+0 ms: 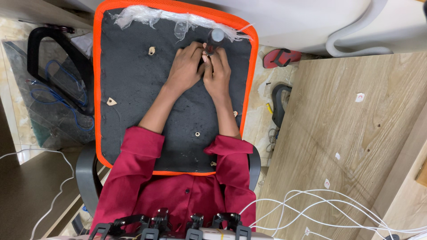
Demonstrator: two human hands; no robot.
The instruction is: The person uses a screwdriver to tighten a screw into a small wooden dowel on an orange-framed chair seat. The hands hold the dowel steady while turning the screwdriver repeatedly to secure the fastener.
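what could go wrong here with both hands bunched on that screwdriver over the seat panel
The screwdriver stands upright with the left hand and right hand packed close round it; if the tip slips it may jab a finger or gouge the black seat panel. The loose clear plastic wrap beside the tip could snag. The panel rests on the lap, so it may shift under pressure.

2 hands (202, 69), 1 screwdriver (215, 40), 1 seat cushion (133, 80), 1 sandal (281, 58), 1 wooden panel (347, 133)

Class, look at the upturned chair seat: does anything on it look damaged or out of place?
Yes. Torn clear plastic wrap hangs ragged along the far edge of the seat base, loosely bunched rather than covering it.
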